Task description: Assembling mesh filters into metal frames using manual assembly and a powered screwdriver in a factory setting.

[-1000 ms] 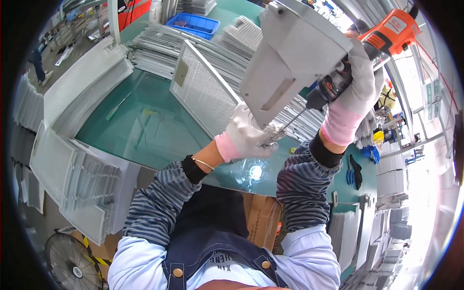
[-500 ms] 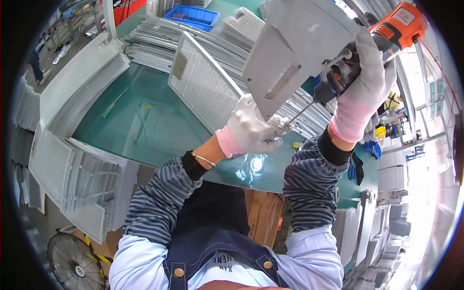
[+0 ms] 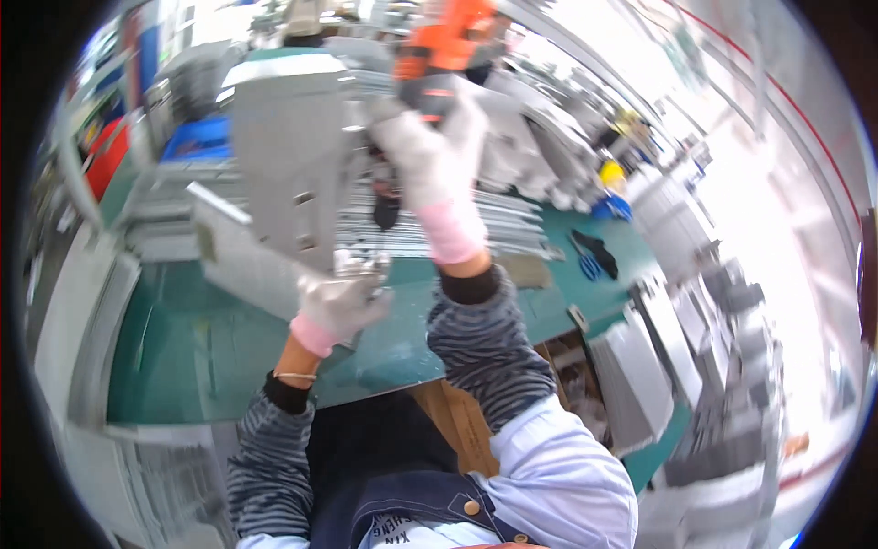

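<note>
My right hand (image 3: 430, 156), in a white glove with a pink cuff, is wrapped round an orange and black power drill (image 3: 444, 41), blurred by motion. The drill's dark chuck (image 3: 386, 212) points down, with its thin bit above my left hand. Gloved likewise, my left hand (image 3: 338, 309) is closed on small shiny metal pieces (image 3: 361, 265), probably screws. A grey sheet-metal part (image 3: 288, 165) with slots stands upright, its lower end against or just behind my left fingers. I cannot tell what supports it. Behind it a white framed mesh panel (image 3: 247, 256) leans at a slant.
The green table (image 3: 183, 357) carries stacked metal strips (image 3: 494, 220) at the back. A blue tray (image 3: 199, 139) is at far left. Blue-handled scissors (image 3: 585, 261) and a black item lie to the right. Stacked panels (image 3: 631, 380) stand at the right edge.
The whole view has swung to the right, so table and hands appear further left. The drill is more upright, its bit still at my left hand. Both hands keep their holds.
</note>
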